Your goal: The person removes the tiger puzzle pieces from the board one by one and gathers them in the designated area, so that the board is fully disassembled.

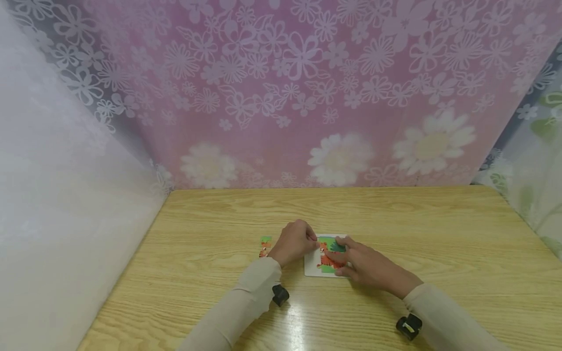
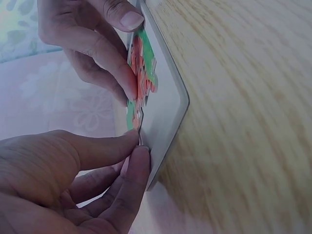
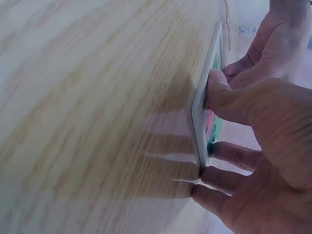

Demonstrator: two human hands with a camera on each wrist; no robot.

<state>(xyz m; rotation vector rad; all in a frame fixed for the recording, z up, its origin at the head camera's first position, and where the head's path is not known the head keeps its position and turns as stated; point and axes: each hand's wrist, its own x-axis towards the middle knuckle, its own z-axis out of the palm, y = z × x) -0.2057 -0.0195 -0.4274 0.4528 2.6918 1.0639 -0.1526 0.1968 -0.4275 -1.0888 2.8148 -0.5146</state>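
Observation:
A white puzzle board [image 1: 311,266] lies on the table, with joined puzzle pieces [image 1: 327,268] on it that show an orange, tiger-like animal on green. My left hand [image 1: 294,242] is at the board's left part. Its thumb and index finger pinch the edge of a puzzle piece there, mostly hidden by the fingertips in the left wrist view. From the right, my right hand [image 1: 373,265] reaches over the board with spread fingers. Its thumb [image 3: 218,87] rests by the near edge, and other fingertips touch the pieces and the far edge.
Left of the board, partly behind my left wrist, a loose puzzle piece [image 1: 265,247] with an animal's face lies on the wood-grain table [image 1: 197,234]. A pink flowered curtain [image 1: 281,122] hangs behind the table's far edge. White cloth [image 1: 79,170] hangs along the left side.

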